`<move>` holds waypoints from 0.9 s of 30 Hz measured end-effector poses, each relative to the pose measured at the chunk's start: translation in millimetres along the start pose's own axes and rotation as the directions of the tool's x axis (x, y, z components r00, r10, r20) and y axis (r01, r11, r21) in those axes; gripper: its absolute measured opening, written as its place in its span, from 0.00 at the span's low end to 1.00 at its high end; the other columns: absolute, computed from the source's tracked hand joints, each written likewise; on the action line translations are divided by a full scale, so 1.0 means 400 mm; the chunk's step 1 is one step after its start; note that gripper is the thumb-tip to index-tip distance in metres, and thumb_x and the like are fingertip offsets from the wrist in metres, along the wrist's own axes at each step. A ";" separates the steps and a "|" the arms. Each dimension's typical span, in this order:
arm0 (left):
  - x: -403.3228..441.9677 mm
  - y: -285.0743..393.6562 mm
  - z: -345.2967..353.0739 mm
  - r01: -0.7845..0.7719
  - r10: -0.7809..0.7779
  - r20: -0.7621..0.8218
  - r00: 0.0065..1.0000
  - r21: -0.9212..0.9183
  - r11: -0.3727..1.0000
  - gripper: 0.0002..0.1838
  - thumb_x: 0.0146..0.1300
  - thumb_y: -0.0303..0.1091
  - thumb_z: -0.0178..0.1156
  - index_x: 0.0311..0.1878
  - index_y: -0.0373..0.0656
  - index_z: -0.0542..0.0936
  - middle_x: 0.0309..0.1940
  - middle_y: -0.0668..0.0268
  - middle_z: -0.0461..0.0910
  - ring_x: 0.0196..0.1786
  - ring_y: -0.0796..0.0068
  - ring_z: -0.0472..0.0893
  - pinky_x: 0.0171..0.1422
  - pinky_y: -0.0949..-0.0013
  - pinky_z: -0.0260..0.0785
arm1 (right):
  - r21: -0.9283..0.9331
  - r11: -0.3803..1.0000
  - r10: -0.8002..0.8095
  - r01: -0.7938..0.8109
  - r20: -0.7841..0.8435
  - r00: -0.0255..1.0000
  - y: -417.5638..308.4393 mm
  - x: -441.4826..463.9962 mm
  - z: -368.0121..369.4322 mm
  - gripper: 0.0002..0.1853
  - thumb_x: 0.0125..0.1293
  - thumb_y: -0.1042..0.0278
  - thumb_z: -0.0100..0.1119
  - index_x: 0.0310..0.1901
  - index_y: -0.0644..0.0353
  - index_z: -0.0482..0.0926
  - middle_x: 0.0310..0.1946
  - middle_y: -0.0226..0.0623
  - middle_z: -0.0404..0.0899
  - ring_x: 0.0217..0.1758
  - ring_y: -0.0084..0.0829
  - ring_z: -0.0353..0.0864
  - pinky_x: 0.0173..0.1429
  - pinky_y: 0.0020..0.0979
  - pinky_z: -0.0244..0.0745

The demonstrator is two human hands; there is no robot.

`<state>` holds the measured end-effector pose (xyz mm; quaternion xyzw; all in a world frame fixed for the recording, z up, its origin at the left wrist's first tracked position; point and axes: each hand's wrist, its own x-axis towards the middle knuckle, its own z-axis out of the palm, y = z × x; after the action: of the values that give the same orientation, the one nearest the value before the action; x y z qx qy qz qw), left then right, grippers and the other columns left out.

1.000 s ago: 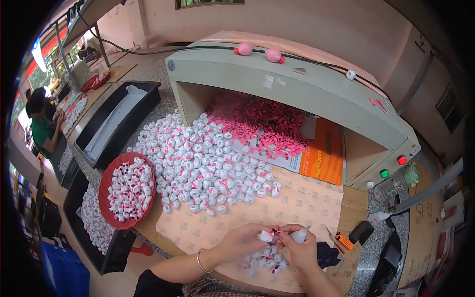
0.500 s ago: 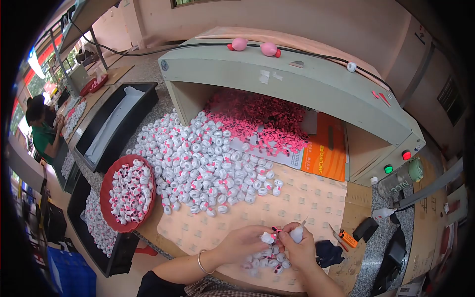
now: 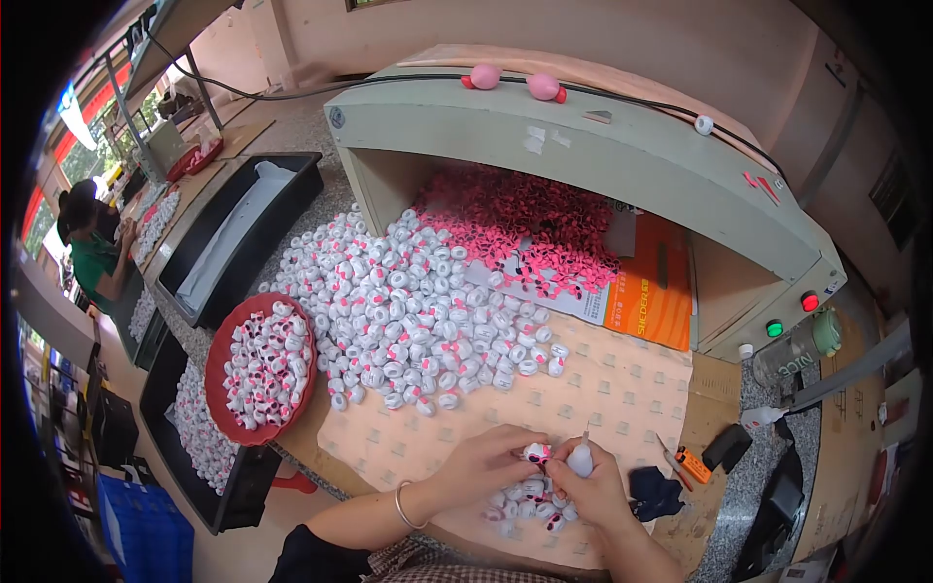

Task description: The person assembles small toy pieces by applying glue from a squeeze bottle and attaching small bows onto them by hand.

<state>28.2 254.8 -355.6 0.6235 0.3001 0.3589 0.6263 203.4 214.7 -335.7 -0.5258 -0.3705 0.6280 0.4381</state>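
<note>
My left hand (image 3: 478, 468) pinches a small white rounded piece (image 3: 535, 453) with pink and black on its front. The fingers of my right hand (image 3: 598, 491) close around a small white squeeze bottle (image 3: 580, 460) whose thin needle tip points up. My right fingertips also touch the white piece, so the two hands meet. Below them, on the cloth (image 3: 437, 437), lies a small heap of similar white pieces (image 3: 525, 505) with pink and black marks. Farther forward spreads a large pile of white pieces (image 3: 398, 311).
A pale green metal housing (image 3: 583, 126) stands ahead, with pink-and-black parts (image 3: 525, 228) beneath it. A red basket (image 3: 311, 379) of pieces and a black tray (image 3: 311, 175) are at left. Pliers (image 3: 673, 457) and a dark cloth (image 3: 656, 493) lie right. Another person (image 3: 92, 253) sits far left.
The pink-and-black part, earlier at my right fingertips beside the white piece, now lies against its front. The bottle stays in my right hand, its needle more upright. The whole view has shifted slightly.
</note>
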 end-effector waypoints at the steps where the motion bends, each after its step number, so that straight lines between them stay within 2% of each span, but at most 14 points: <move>1: 0.000 0.009 -0.001 -0.008 0.008 0.006 1.000 0.039 0.999 0.19 0.56 0.28 0.59 0.53 0.42 0.73 0.40 0.65 0.72 0.41 0.77 0.72 0.45 0.76 0.67 | -0.010 1.000 0.003 -0.003 -0.007 1.000 0.002 0.000 0.001 0.06 0.56 0.75 0.58 0.32 0.63 0.70 0.17 0.30 0.71 0.17 0.18 0.68 0.21 0.20 0.64; 5: -0.004 -0.013 -0.008 0.056 -0.056 0.011 0.998 0.019 0.998 0.19 0.56 0.28 0.58 0.53 0.43 0.73 0.40 0.66 0.73 0.40 0.79 0.72 0.43 0.77 0.66 | -0.078 0.997 -0.016 0.012 -0.047 0.999 0.012 -0.001 0.008 0.06 0.56 0.75 0.58 0.32 0.64 0.70 0.18 0.30 0.71 0.17 0.18 0.69 0.21 0.20 0.65; 7: -0.004 -0.021 -0.006 0.071 -0.071 -0.010 0.997 -0.046 0.996 0.19 0.56 0.28 0.58 0.53 0.42 0.73 0.40 0.66 0.73 0.39 0.80 0.72 0.42 0.77 0.66 | -0.062 0.998 0.002 -0.007 -0.071 0.997 0.011 -0.001 0.016 0.06 0.56 0.76 0.57 0.33 0.64 0.70 0.20 0.31 0.72 0.18 0.19 0.70 0.22 0.21 0.66; 10: -0.001 -0.014 -0.015 0.085 -0.085 0.010 0.996 -0.044 0.995 0.19 0.56 0.27 0.58 0.53 0.43 0.73 0.41 0.66 0.73 0.40 0.79 0.73 0.44 0.77 0.67 | -0.040 0.999 -0.013 0.009 -0.098 0.995 0.023 0.003 0.022 0.07 0.57 0.77 0.57 0.35 0.64 0.70 0.23 0.32 0.73 0.19 0.20 0.72 0.23 0.21 0.69; 14: -0.002 -0.003 -0.014 0.113 -0.113 0.010 0.994 -0.156 0.981 0.19 0.57 0.25 0.56 0.53 0.42 0.72 0.46 0.65 0.73 0.46 0.77 0.73 0.50 0.75 0.68 | -0.010 1.000 -0.020 0.019 -0.122 0.992 0.032 0.005 0.030 0.10 0.56 0.73 0.59 0.39 0.62 0.72 0.27 0.29 0.77 0.26 0.14 0.74 0.27 0.17 0.70; 16: -0.003 0.004 -0.012 0.132 -0.134 0.006 0.991 -0.225 0.965 0.18 0.58 0.24 0.55 0.54 0.41 0.72 0.49 0.64 0.73 0.49 0.76 0.73 0.53 0.73 0.68 | -0.051 0.996 -0.084 0.078 -0.112 0.990 0.040 0.008 0.031 0.11 0.57 0.76 0.57 0.42 0.64 0.70 0.27 0.33 0.75 0.23 0.19 0.74 0.26 0.20 0.72; 19: 0.000 0.013 -0.012 0.295 -0.303 0.017 0.953 -0.292 0.910 0.18 0.59 0.23 0.53 0.55 0.38 0.71 0.51 0.64 0.72 0.51 0.77 0.72 0.54 0.73 0.67 | -0.086 0.985 -0.157 0.149 -0.089 0.984 0.033 0.013 0.032 0.13 0.57 0.78 0.56 0.45 0.66 0.70 0.27 0.35 0.74 0.23 0.21 0.75 0.26 0.21 0.72; 25: 0.003 -0.016 -0.022 0.245 -0.242 0.048 0.969 -0.296 0.923 0.19 0.60 0.24 0.53 0.55 0.38 0.70 0.50 0.65 0.72 0.49 0.80 0.72 0.54 0.76 0.66 | -0.143 0.977 -0.166 0.156 -0.061 0.984 0.038 0.013 0.023 0.14 0.57 0.79 0.56 0.45 0.66 0.71 0.28 0.35 0.74 0.23 0.20 0.74 0.25 0.20 0.71; 27: 0.004 -0.012 -0.020 0.268 -0.265 0.048 0.963 -0.290 0.919 0.19 0.60 0.24 0.53 0.55 0.37 0.70 0.50 0.65 0.72 0.49 0.79 0.72 0.54 0.76 0.66 | -0.155 0.975 -0.171 0.160 -0.065 0.983 0.042 0.015 0.022 0.13 0.56 0.79 0.56 0.45 0.65 0.72 0.28 0.35 0.75 0.22 0.19 0.74 0.25 0.20 0.71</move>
<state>23.1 260.9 -360.8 0.4784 0.3232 0.3085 0.7560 191.6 214.5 -351.5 -0.5484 -0.4415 0.5390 0.4625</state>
